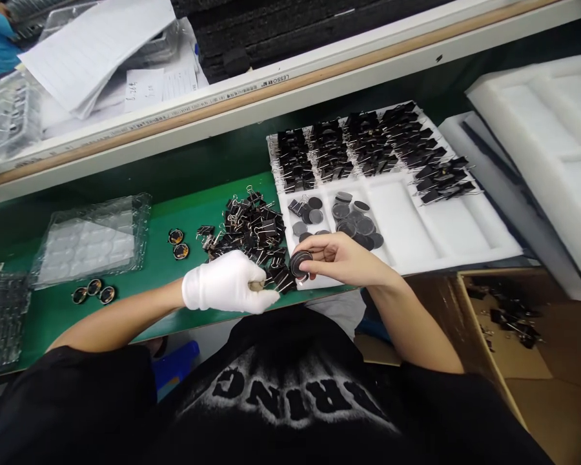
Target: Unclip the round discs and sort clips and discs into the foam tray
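My left hand [237,282], in a white glove, is closed with its fingertips at the wire handles of a black binder clip [284,279]. Just right of it, my bare right hand [332,259] pinches a round black disc [300,263] between thumb and fingers; whether it is one disc or a small stack, I cannot tell. Behind my left hand lies a heap of black binder clips [252,223] with silver handles. Loose grey and black discs [361,225] sit in compartments of the white foam tray [392,210], beyond my right hand.
Rows of binder clips [358,145] fill the tray's far compartments. Clear plastic trays [91,239] and several round black-rimmed pieces [93,287] lie on the green table [145,278] at left. More white foam [556,129] leans at right, above a cardboard box [547,323].
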Demonstrator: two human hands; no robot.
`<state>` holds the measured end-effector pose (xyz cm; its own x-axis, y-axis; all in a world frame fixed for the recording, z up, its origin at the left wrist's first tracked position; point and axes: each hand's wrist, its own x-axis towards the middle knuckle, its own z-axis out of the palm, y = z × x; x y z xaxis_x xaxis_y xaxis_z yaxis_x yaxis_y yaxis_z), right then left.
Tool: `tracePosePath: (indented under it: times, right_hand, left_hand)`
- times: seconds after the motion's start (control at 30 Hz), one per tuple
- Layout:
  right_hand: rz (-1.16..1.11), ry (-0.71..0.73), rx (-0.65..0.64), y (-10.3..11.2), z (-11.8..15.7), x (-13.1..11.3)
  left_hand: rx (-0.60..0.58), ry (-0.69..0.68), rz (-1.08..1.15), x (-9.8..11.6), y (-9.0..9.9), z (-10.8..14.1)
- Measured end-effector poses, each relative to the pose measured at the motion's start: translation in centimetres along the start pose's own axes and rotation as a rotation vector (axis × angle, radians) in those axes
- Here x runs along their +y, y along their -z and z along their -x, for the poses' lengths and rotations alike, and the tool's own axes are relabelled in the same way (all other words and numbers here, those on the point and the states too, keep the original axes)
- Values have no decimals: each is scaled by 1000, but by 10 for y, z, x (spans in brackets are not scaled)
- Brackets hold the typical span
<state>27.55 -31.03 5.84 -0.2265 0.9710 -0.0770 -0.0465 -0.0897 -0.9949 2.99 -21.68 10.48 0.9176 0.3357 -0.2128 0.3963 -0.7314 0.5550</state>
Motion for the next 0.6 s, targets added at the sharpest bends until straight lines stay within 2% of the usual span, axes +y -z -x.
tracePosePath:
  times: [0.13, 0.4, 0.6]
  right_hand:
    - [40, 16, -29, 5, 0, 1]
    - [-19, 28, -45, 6, 0, 5]
    - [105, 73, -43, 7, 0, 8]
  left_hand:
    - [-43, -15, 7, 0, -2, 0]
    - [-71, 3, -12, -3, -5, -4]
    - [-62, -30, -14, -5, -7, -6]
